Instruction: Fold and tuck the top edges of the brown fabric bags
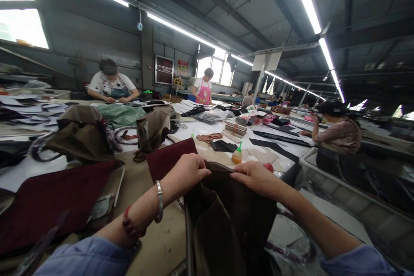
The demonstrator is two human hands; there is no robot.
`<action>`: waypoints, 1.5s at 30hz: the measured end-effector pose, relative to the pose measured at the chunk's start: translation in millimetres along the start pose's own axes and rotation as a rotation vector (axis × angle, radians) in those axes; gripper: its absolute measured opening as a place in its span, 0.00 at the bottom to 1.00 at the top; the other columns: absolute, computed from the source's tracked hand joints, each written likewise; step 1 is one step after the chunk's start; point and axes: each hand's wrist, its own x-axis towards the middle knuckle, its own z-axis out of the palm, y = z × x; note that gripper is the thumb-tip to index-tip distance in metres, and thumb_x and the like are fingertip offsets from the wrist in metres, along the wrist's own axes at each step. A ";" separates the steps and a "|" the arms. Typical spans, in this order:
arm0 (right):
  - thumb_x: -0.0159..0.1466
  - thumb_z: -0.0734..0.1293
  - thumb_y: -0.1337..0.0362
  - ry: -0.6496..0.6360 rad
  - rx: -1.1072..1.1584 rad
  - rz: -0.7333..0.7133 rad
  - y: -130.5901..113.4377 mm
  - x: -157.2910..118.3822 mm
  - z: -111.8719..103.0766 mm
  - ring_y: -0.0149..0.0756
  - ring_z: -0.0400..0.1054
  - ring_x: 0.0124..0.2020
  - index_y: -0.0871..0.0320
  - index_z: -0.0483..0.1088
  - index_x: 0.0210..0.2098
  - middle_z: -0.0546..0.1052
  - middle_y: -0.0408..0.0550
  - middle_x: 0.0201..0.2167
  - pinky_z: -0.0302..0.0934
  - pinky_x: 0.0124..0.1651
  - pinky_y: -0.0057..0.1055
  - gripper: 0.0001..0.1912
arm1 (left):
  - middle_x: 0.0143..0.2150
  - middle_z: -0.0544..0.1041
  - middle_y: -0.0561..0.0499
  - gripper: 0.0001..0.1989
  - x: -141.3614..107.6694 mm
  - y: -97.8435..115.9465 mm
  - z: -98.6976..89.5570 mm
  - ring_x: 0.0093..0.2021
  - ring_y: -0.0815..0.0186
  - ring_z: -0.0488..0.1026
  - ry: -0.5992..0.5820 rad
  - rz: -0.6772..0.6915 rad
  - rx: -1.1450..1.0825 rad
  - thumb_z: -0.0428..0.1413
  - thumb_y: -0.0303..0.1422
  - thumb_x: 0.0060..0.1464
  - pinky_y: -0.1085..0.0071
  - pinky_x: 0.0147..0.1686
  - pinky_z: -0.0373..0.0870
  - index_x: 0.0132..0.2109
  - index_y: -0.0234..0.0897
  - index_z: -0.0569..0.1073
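A dark brown bag (239, 207) stands open in front of me, its lining folded inward. My left hand (190, 170) pinches the left part of its upper edge between thumb and fingers. A short way to the right, my right hand (255, 177) grips the same edge. Behind my left hand a maroon panel (171, 155) sticks up; whether it joins the bag I cannot tell. Just beyond my hands stands a glue bottle (237, 155) with a green nozzle and amber contents. Something red shows partly behind my right hand.
Two more brown bags (82, 133) (152, 131) stand at the left, near a large maroon piece (58, 198). Black strips (274, 148) and a bundle of tan pieces (235, 129) lie farther back. A pale bin (355, 189) is at the right. Several people work around the tables.
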 end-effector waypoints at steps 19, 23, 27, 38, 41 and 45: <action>0.59 0.57 0.58 -0.080 0.243 0.006 16.2 -4.4 5.2 0.26 0.55 0.20 0.62 0.67 0.25 0.64 0.40 0.18 0.46 0.21 0.23 0.14 | 0.17 0.57 0.58 0.10 21.1 -15.3 14.6 0.19 0.74 0.52 -0.112 0.011 -0.286 0.50 0.36 0.41 0.78 0.17 0.48 0.22 0.32 0.67; 0.59 0.57 0.58 -0.098 0.262 0.010 20.2 -3.9 5.4 0.27 0.57 0.21 0.62 0.68 0.28 0.66 0.41 0.20 0.47 0.22 0.23 0.15 | 0.17 0.57 0.57 0.11 22.2 -14.0 13.1 0.20 0.74 0.53 -0.135 0.041 -0.254 0.49 0.36 0.43 0.78 0.17 0.48 0.23 0.32 0.67; 0.59 0.57 0.58 -0.098 0.268 0.023 21.8 -4.1 5.8 0.27 0.57 0.21 0.62 0.68 0.28 0.66 0.41 0.20 0.46 0.21 0.23 0.15 | 0.18 0.58 0.57 0.11 23.6 -10.7 13.4 0.20 0.74 0.53 -0.139 0.067 -0.228 0.49 0.36 0.43 0.78 0.18 0.49 0.22 0.32 0.66; 0.59 0.57 0.59 -0.071 0.245 -0.016 24.1 -2.7 7.2 0.26 0.54 0.20 0.62 0.65 0.24 0.62 0.39 0.18 0.45 0.21 0.23 0.14 | 0.17 0.57 0.57 0.09 29.5 -13.4 18.5 0.20 0.74 0.53 -0.089 0.054 -0.153 0.48 0.34 0.42 0.78 0.18 0.48 0.20 0.33 0.64; 0.59 0.57 0.59 -0.039 0.208 -0.019 23.8 -0.5 8.5 0.25 0.53 0.20 0.61 0.64 0.23 0.61 0.39 0.17 0.44 0.21 0.22 0.14 | 0.16 0.56 0.58 0.09 29.0 -13.9 19.5 0.20 0.74 0.52 -0.065 0.042 -0.139 0.48 0.34 0.42 0.77 0.18 0.47 0.20 0.33 0.63; 0.59 0.57 0.60 -0.024 0.173 -0.024 19.5 4.7 7.3 0.25 0.53 0.20 0.61 0.64 0.22 0.61 0.39 0.17 0.45 0.21 0.23 0.14 | 0.16 0.56 0.57 0.09 27.5 -12.5 19.4 0.20 0.73 0.53 -0.036 0.038 -0.128 0.48 0.34 0.41 0.77 0.18 0.47 0.19 0.33 0.63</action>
